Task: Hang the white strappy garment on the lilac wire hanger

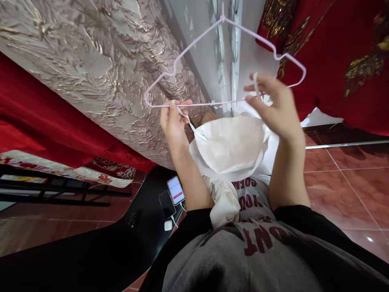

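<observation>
A thin pale-pink clothes hanger point(212, 104) hangs in front of me, its lower bar level with both hands. Pinched at the left end of that bar is my left hand point(175, 117), its fingers closed on a white strap point(189, 120) and touching the bar. My right hand point(275, 106) is near the right part of the bar, with a second white strap point(255, 83) looped about its fingers. Both straps belong to a white cloth garment point(232, 142) that sags between my forearms. More of the fabric bunches against my grey shirt point(255, 211).
Textured beige-pink cloth point(100, 73) hangs at left, red cloth with gold decoration point(331, 61) at right. A black table point(100, 239) at lower left bears a lit phone point(175, 190), a dark phone point(167, 204) and a small white case point(168, 225). Red floor tiles point(349, 186) show at right.
</observation>
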`<action>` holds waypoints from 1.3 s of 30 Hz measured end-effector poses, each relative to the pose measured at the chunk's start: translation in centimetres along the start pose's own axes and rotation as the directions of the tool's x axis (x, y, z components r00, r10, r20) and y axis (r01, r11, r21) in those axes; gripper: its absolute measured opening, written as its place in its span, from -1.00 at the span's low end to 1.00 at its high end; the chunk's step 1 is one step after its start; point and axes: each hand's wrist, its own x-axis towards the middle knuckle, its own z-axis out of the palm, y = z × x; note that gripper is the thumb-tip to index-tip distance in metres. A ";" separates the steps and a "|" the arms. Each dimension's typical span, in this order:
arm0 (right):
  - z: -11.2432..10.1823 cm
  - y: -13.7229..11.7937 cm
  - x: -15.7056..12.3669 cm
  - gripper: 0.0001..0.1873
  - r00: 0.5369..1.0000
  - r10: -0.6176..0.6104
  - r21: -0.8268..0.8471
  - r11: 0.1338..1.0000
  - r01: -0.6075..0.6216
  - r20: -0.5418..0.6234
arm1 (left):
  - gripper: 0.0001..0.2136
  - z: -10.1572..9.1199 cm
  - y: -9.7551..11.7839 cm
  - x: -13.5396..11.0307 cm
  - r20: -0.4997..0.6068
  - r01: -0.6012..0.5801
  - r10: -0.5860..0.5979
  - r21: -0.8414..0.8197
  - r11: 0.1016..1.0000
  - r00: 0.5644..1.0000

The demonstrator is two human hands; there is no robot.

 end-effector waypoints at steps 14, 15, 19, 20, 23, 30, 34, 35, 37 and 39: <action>-1.3 1.2 -0.3 -0.67 1.000 -0.017 -0.025 1.000 0.017 -0.015 | -0.72 -4.1 -0.7 2.3 -0.194 -0.626 0.642 0.140 0.767 0.742; -1.3 1.4 -0.3 -0.68 0.999 -0.023 -0.003 1.000 0.023 -0.043 | -0.75 -3.7 -0.4 2.5 -0.133 -0.647 0.663 0.149 0.748 0.736; -1.1 1.5 -0.3 -0.70 0.997 0.015 0.009 1.000 -0.014 -0.070 | -0.79 -2.7 1.7 3.3 0.240 -0.668 0.625 0.207 0.715 0.743; -1.1 1.4 -0.3 -0.70 0.997 0.033 -0.002 0.999 -0.034 -0.064 | -0.81 -2.5 2.4 3.7 0.321 -0.676 0.600 0.245 0.695 0.733; -1.1 1.2 -0.3 -0.66 0.998 0.060 -0.025 0.998 -0.061 -0.029 | -0.79 -2.0 4.5 5.1 0.529 -0.704 0.480 0.395 0.591 0.700; -1.0 1.2 -0.2 -0.65 0.999 0.053 -0.040 0.998 -0.053 -0.011 | -0.77 0.9 6.0 7.5 0.475 -0.547 0.285 0.621 0.561 0.832; -1.3 1.1 -0.2 -0.64 0.999 0.049 -0.052 0.998 -0.048 0.014 | -0.78 1.4 4.4 7.1 0.319 -0.408 0.255 0.713 0.570 0.913; -1.3 1.0 -0.2 -0.64 0.999 0.049 -0.056 0.997 -0.048 0.015 | -0.78 1.3 3.9 6.9 0.282 -0.381 0.258 0.726 0.572 0.924; -1.4 0.9 -0.2 -0.65 0.999 0.052 -0.058 0.997 -0.052 0.008 | -0.82 0.9 3.0 6.2 0.235 -0.336 0.241 0.721 0.606 0.941; -1.3 0.9 -0.2 -0.65 0.998 0.058 -0.046 0.997 -0.058 0.000 | -0.82 0.4 2.2 5.2 0.230 -0.309 0.207 0.675 0.670 0.951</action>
